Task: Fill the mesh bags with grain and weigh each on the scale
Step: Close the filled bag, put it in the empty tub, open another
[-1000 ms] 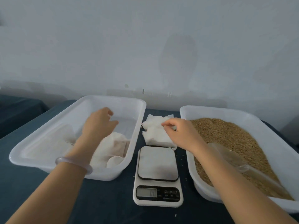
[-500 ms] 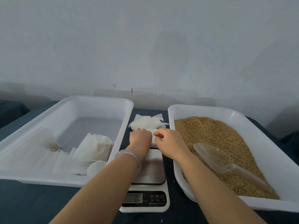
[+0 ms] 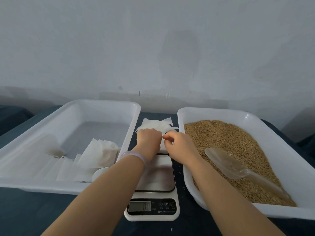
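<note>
A white digital scale (image 3: 160,181) sits on the dark blue tabletop (image 3: 34,215), its lit display facing the person and its weighing plate bare. Just behind the scale lies a loose pile of empty mesh bags (image 3: 153,124), white and flat, and both hands meet over it. The left hand (image 3: 149,140), with a pale bracelet (image 3: 134,155) at the wrist, is clenched knuckles-up on the near part of the pile, its fingers curled under and grasping the bags. The right hand (image 3: 179,145), touching the left, pinches the edge of a bag in the same pile between thumb and forefinger, the other fingers loosely curled. Both forearms reach out over the scale. To the left of the scale stands a white tray (image 3: 71,103) holding several filled bags (image 3: 100,153) bunched in the corner nearest the scale, with flatter ones lying along its near side. To the right of the scale stands a second white tray (image 3: 213,111) heaped with brown grain (image 3: 226,142); a clear plastic scoop (image 3: 226,162) lies on the grain, bowl toward the scale and handle pointing away to the right.
</note>
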Tool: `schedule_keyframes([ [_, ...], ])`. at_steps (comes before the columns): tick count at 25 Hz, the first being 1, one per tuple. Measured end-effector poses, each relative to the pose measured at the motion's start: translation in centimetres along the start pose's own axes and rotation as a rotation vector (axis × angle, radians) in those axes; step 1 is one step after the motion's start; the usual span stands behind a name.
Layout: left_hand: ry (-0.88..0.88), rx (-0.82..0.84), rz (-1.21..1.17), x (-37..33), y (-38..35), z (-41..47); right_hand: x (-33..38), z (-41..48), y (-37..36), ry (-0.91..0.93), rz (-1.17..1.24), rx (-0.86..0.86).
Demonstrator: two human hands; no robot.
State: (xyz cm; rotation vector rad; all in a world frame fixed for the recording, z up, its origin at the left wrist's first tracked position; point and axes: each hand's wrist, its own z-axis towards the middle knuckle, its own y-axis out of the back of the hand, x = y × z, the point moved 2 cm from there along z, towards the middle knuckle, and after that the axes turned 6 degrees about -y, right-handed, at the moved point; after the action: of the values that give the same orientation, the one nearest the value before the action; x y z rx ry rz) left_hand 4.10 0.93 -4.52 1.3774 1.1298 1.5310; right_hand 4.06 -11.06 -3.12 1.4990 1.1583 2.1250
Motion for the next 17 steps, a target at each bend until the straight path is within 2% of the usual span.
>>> schedule_keyframes([
  [2, 0.040, -0.026, -0.089, 0.4, 0.8, 0.0, -0.1, 0.1, 0.0, 0.002, -0.009, 0.020],
  [6, 0.098, 0.032, -0.298, 1.6, 1.3, -0.4, -0.1, 0.1, 0.0, 0.020, 0.007, 0.018],
  [8, 0.085, -0.035, -0.358, 2.2, 1.8, -0.5, -0.3, 0.2, 0.0, 0.016, 0.046, 0.020],
  [10, 0.068, -0.193, -0.433, 3.2, 2.9, -1.2, -0.5, 0.3, 0.0, 0.015, 0.108, 0.002],
  [13, 0.057, -0.382, -0.820, 4.7, 4.2, -3.1, -0.4, 0.5, 0.6, -0.013, 0.332, -0.097],
  [15, -0.023, -0.325, -1.107, 4.5, 4.9, -4.5, -0.4, 0.8, 1.2, -0.091, 0.566, -0.116],
  [17, -0.077, -0.236, -1.400, 3.8, 5.0, -5.5, -0.5, 1.1, 1.5, -0.155, 0.797, -0.064],
])
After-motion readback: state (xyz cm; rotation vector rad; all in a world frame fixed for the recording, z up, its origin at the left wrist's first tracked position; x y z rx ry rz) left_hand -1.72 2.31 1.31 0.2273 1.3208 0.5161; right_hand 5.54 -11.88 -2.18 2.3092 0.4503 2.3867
